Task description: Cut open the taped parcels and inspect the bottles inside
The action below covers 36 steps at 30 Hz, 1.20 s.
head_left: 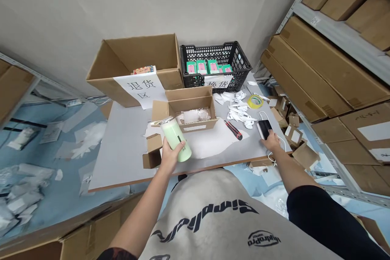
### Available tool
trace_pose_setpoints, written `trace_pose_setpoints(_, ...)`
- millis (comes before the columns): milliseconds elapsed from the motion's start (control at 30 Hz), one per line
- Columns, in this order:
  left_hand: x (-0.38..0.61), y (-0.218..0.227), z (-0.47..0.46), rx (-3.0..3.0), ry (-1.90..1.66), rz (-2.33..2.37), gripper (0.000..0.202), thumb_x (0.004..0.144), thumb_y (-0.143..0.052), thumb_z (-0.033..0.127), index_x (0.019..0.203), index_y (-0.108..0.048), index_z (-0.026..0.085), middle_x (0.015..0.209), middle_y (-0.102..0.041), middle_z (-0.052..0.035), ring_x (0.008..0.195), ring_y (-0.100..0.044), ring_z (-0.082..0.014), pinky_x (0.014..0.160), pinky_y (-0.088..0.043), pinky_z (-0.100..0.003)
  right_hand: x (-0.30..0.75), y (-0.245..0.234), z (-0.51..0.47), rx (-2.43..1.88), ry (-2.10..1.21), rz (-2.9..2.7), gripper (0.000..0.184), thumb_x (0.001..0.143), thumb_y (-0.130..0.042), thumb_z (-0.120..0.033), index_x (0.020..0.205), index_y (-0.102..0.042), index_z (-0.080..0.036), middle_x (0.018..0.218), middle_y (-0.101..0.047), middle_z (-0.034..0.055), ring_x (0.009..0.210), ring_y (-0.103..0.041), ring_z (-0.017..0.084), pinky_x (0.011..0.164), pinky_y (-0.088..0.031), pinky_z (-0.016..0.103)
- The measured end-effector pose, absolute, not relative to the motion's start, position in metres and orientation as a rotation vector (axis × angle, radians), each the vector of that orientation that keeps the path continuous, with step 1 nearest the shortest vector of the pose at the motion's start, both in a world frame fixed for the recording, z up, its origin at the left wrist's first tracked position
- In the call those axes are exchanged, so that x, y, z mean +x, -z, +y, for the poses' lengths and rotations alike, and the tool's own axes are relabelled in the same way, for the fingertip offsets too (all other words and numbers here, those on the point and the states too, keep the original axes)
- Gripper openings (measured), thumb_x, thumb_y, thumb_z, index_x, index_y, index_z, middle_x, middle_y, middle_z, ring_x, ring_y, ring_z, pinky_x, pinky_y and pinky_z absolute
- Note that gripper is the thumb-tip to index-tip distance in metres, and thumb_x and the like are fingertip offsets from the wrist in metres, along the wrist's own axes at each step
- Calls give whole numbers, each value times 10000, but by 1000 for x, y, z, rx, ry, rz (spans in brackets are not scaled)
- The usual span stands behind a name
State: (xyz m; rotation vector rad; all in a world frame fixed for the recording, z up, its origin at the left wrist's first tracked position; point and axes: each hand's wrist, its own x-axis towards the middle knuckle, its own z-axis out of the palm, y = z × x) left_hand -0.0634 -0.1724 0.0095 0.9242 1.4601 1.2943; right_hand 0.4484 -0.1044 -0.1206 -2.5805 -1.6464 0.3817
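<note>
A pale green tumbler with a metal lid and a strap leans in my left hand, whose fingers wrap its lower part above the table's front edge. At the table's right edge my right hand grips the near end of a smartphone with a dark screen; its fingers are partly hidden. A white cable loops beside the phone. Behind the tumbler stands an open cardboard box with bubble wrap inside. A small open brown carton lies left of my left hand.
On the table lie a red-black box cutter, crumpled paper and a yellow tape roll. Behind stand a large signed carton and a black crate holding several green-pink boxes. Shelves with cartons rise at right.
</note>
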Motion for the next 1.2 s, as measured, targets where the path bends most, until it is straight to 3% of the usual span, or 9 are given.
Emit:
trace_pose_setpoints(267, -54, -8, -164, 949, -1292, 1473, 573, 682, -762, 413, 1154, -495, 228, 1026, -646, -42, 899, -654, -212, 777, -534, -339, 445, 105, -104, -2406, -131, -1508, 653, 700, -588, -296, 1303, -386, -145, 1260, -533, 178, 1227, -440, 323, 1024, -336, 441)
trace_pose_setpoints(400, -57, -5, -164, 964, -1293, 1466, 577, 684, -767, 399, 1163, -492, 231, 1035, -640, -36, 894, -644, -203, 789, -525, -333, 422, 92, -110, -2423, -119, -1307, 368, 734, -530, -276, 1076, -499, -146, 978, -586, 127, 974, -531, 282, 901, -405, 411)
trace_pose_setpoints(500, -60, -4, -167, 994, -1267, 1480, 582, 680, -774, 409, 1150, -488, 221, 1016, -635, -42, 898, -639, -208, 790, -521, -338, 374, 80, -124, -2309, -182, -1371, 60, 757, -489, -272, 782, -476, -219, 775, -524, 52, 790, -502, 232, 795, -422, 369)
trace_pose_setpoints(633, -60, -8, -169, 1023, -1222, 1484, 571, 688, -770, 436, 1134, -487, 220, 1017, -632, -44, 907, -635, -209, 806, -513, -344, 272, 49, -148, -1782, -569, -1708, 276, 778, -492, -262, 574, -307, -249, 636, -416, -6, 655, -440, 177, 685, -413, 318)
trace_pose_setpoints(733, -58, -16, -166, 1065, -1213, 1491, 577, 703, -760, 454, 1155, -484, 224, 1042, -629, -48, 923, -629, -206, 825, -502, -339, 190, 8, -153, -1396, -948, -1734, 277, 837, -553, -358, 630, -421, -229, 670, -471, -12, 654, -466, 158, 666, -431, 302)
trace_pose_setpoints(800, -56, -22, -161, 1104, -1222, 1481, 589, 718, -749, 464, 1176, -467, 224, 1052, -625, -50, 935, -625, -207, 832, -497, -337, 144, -21, -147, -1229, -1177, -1622, 207, 844, -593, -423, 836, -547, -221, 812, -568, 8, 764, -540, 164, 734, -468, 310)
trace_pose_setpoints(900, -53, -34, -155, 1190, -1252, 1450, 561, 788, -687, 457, 1220, -423, 217, 1102, -602, -66, 1000, -606, -217, 877, -485, -357, 96, -53, -131, -1106, -1353, -1481, 446, 756, -714, -453, 1098, -525, -238, 1029, -583, 35, 925, -568, 173, 801, -494, 316)
trace_pose_setpoints(1033, -56, -47, -156, 1291, -1241, 1389, 482, 897, -555, 418, 1298, -387, 212, 1253, -538, -102, 1180, -525, -242, 1010, -415, -412, 75, -66, -116, -1124, -1374, -1393, 567, 635, -826, -403, 1088, -528, -237, 1031, -590, 28, 899, -566, 169, 783, -497, 310)
trace_pose_setpoints(1200, -67, -48, -165, 1230, -1277, 1188, 528, 914, -531, 388, 1396, -358, 259, 1421, -455, -90, 1307, -444, -259, 1071, -383, -417, 81, -66, -113, -1022, -1493, -1203, 454, 665, -815, -383, 1026, -583, -236, 1011, -655, 25, 918, -609, 180, 853, -489, 332)
